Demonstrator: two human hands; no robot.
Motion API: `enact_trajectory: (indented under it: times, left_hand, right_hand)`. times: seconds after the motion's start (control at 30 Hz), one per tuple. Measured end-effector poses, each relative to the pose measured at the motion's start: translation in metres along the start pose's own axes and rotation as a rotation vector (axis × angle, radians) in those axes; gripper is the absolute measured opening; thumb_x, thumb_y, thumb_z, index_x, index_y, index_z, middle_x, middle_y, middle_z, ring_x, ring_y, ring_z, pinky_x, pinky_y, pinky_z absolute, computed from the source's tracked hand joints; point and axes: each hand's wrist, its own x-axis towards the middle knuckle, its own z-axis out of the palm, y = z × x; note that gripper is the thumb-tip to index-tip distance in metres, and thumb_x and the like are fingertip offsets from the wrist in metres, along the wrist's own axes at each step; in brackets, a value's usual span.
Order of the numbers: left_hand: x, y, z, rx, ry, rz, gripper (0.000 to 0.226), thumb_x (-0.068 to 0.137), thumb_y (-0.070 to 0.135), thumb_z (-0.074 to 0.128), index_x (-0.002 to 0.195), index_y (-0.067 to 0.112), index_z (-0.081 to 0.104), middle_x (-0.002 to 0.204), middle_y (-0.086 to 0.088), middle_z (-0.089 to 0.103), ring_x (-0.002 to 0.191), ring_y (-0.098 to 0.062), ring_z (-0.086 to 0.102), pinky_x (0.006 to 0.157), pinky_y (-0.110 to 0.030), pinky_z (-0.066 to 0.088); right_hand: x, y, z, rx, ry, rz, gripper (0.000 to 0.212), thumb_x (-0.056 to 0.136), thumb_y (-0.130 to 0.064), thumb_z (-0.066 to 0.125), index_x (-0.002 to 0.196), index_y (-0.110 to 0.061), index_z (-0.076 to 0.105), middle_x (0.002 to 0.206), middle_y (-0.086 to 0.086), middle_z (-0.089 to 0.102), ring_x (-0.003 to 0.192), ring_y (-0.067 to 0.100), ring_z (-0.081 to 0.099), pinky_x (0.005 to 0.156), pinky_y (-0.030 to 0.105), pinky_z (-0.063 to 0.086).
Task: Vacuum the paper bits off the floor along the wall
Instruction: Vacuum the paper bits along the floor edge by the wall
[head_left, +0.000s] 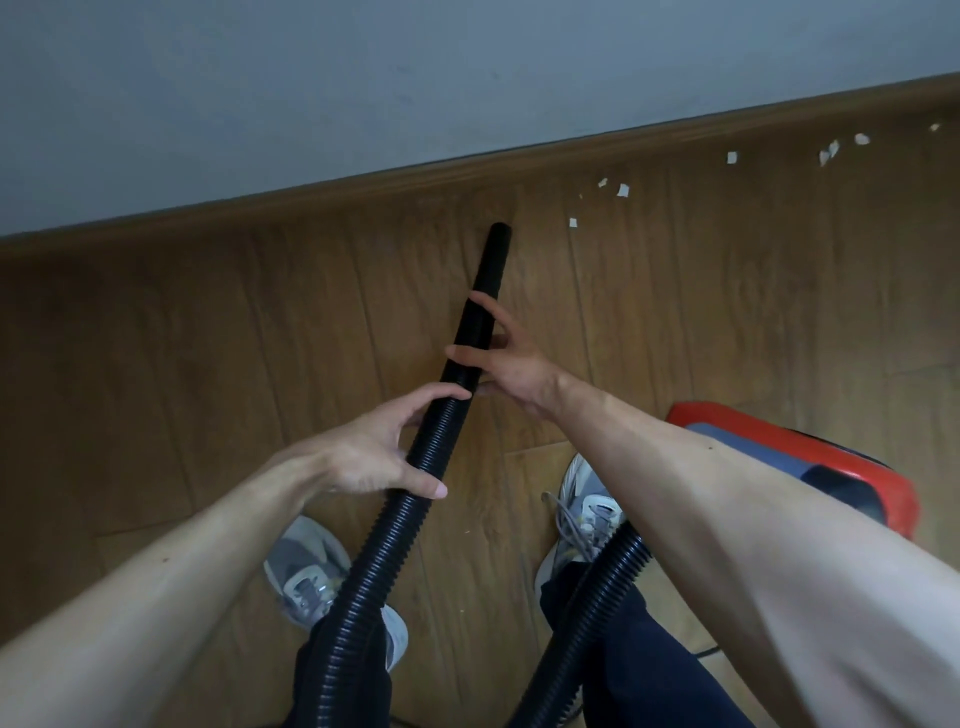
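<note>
Lying scattered along the far edge of the wooden floor (208, 338), the white paper bits (622, 190) sit close to the brown skirting board (363, 192) under the grey wall (311, 78), trailing toward the floor's far right corner. The black rigid tube (485, 291) points at the skirting board, its open end near the leftmost bits but apart from them. The right hand (514, 364) holds the tube at mid-length, thumb across the front and the spread fingers only loosely bent around it. The left hand (363, 457) holds the ribbed hose (395, 525) just below the tube, thumb over the top and fingers loosely curved beneath. The hose loops down between two grey shoes (306, 571). A red and grey vacuum body (810, 441) stands on the floor at the right, partly hidden by the right forearm.
</note>
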Motion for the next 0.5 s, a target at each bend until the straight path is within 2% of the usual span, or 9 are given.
enact_trajectory:
  times: [0.13,0.23,0.5]
  left_hand:
    - [0.011,0.016,0.01,0.033,-0.021,0.003,0.091,0.074,-0.004,0.081,0.134,0.052,0.041,0.13,0.003,0.046,0.09,-0.018,0.068,0.074,-0.027,0.057]
    - [0.02,0.026,0.017,0.054,-0.031,0.006,0.09,0.074,-0.005,0.08,0.134,0.051,0.041,0.13,0.007,0.044,0.097,-0.017,0.064,0.075,-0.024,0.057]
    - [0.047,0.045,0.035,0.083,-0.041,0.006,0.091,0.072,-0.003,0.082,0.128,0.058,0.044,0.132,0.007,0.044,0.109,-0.022,0.061,0.088,-0.04,0.059]
  right_hand:
    - [-0.006,-0.001,-0.019,0.045,0.035,-0.007,0.079,0.083,-0.008,0.076,0.145,-0.039,0.038,0.139,0.012,0.047,0.12,0.033,0.057,0.075,0.038,0.062]
    - [-0.009,-0.002,-0.034,0.057,0.056,-0.011,0.079,0.083,-0.008,0.076,0.145,-0.039,0.037,0.138,0.012,0.048,0.118,0.032,0.058,0.075,0.038,0.062]
    - [-0.013,-0.01,-0.072,0.058,0.067,-0.02,0.08,0.083,-0.008,0.076,0.145,-0.041,0.037,0.136,0.012,0.05,0.114,0.03,0.061,0.074,0.035,0.061]
